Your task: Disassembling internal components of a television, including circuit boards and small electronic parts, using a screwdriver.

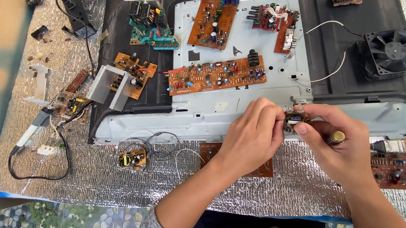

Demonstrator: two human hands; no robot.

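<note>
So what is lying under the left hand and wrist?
A brown circuit board lies on the silver foil mat beneath the left hand. Only its two ends show, and the wrist covers its middle.

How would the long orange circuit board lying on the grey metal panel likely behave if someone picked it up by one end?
The long orange circuit board looks thin and flat, so it would probably feel light and mostly stiff, flexing slightly. Its upright parts and black sockets look fragile, so rough gripping may bend them. Flat on the grey metal panel, it would likely slide, not roll.
</note>
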